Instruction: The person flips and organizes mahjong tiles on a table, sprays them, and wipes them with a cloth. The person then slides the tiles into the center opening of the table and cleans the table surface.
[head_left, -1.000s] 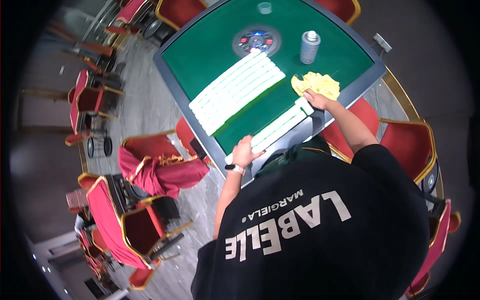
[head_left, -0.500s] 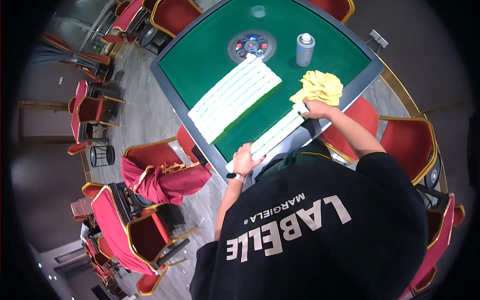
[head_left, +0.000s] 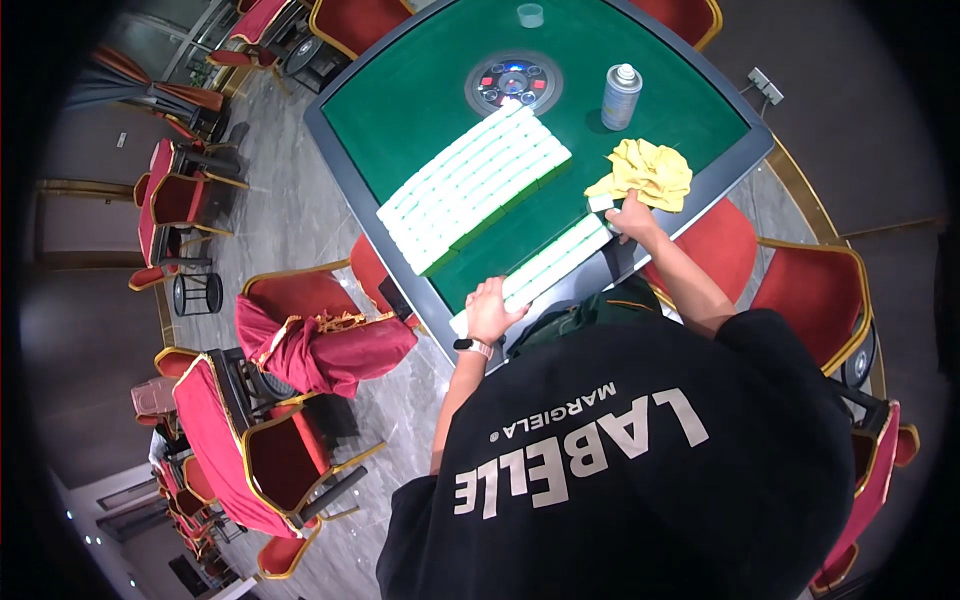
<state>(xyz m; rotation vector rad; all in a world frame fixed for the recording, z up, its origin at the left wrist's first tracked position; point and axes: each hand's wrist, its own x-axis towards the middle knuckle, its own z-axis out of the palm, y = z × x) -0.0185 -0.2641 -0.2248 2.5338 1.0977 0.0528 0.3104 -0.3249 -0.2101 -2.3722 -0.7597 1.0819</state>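
My left hand [head_left: 490, 312] rests on the near-left end of a double row of white and green tiles [head_left: 558, 262], fingers curled round that end. At the other end of the row my right hand [head_left: 634, 217] grips the end tiles, close beside a crumpled yellow cloth [head_left: 650, 174]. Beyond this row lies a larger block of tiles [head_left: 475, 185] in several parallel rows on the green table top [head_left: 400, 120]. A spray can [head_left: 621, 98] stands upright past the cloth.
A round control panel [head_left: 514, 84] sits at the table's middle, with a small clear cup [head_left: 530, 15] beyond it. Red chairs [head_left: 812, 300] surround the table. A red cloth [head_left: 330, 350] drapes a chair at the left.
My right hand has shifted slightly at the row's right end, where a tile now sits at an angle by the cloth. The yellow cloth looks bunched differently. My left hand stays at the row's other end.
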